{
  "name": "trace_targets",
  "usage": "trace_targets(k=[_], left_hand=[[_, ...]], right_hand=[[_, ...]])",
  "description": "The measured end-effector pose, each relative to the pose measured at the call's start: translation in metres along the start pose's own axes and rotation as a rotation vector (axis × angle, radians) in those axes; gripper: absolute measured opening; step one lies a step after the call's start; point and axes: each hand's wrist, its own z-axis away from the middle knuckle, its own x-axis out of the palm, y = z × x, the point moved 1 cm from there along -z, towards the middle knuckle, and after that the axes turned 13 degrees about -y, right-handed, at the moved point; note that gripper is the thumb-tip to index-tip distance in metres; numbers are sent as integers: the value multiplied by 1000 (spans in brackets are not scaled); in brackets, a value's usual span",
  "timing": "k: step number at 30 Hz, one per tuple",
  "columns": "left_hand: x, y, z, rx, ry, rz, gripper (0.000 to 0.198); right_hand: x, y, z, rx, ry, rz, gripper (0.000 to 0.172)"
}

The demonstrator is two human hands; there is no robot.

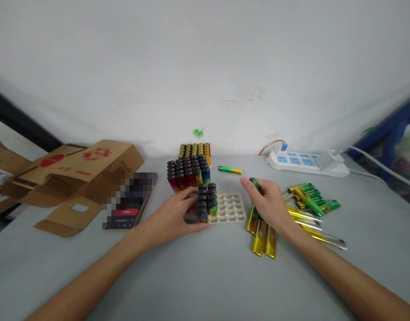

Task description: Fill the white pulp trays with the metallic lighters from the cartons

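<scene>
A white plastic tray (230,208) with rows of round-cornered sockets lies on the table; upright black-topped lighters (207,198) fill its left part. My left hand (174,209) curls round the tray's left end, its fingers against the outer lighters. Just right of the tray, my right hand (270,200) is closed on a green and gold lighter (253,218), its dark top showing above my fingers. Below that hand, more gold lighter ends (263,240) stick out; whether they are gripped or lie on the table I cannot tell.
Behind the tray stand a block of upright lighters (186,171) and a gold-topped block (194,150). One lighter (230,170) lies alone. Loose lighters (310,198) are piled at right, near a power strip (292,161). An open carton (78,169) and a phone (129,203) lie left.
</scene>
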Motion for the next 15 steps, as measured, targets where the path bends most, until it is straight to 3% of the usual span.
trace_targets(k=[9, 15], left_hand=[[0, 0, 0, 12, 2, 14, 53], [0, -1, 0, 12, -5, -6, 51]], right_hand=[[0, 3, -1, -29, 27, 25, 45], [1, 4, 0, -39, 17, 31, 48]])
